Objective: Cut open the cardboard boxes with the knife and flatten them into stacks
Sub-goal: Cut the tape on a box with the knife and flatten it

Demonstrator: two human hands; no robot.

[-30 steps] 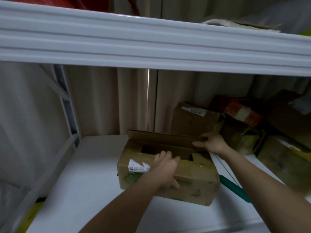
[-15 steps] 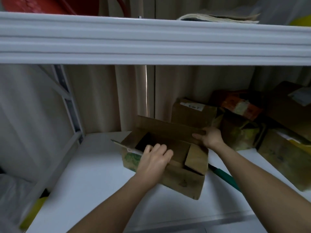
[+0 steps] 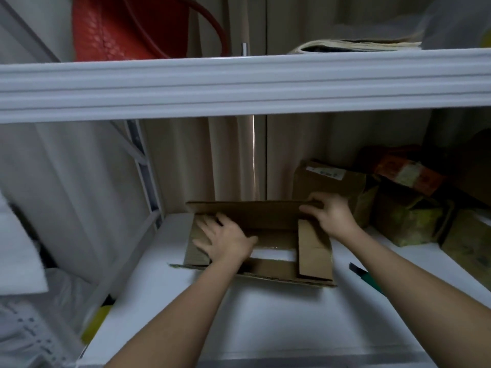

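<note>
On white shelf [image 3: 164, 314], left hand [image 3: 225, 241] pressing cardboard box [image 3: 313, 251], right hand [image 3: 332, 213] gripping far edge

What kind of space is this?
Likely a storeroom: white metal shelving, a pile of cardboard boxes at the back right, curtain behind, and an opened box under both hands.

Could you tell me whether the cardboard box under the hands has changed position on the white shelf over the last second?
Yes. The cardboard box stood upright before; now it lies nearly flat on the white shelf, under the left hand and right hand.
</note>
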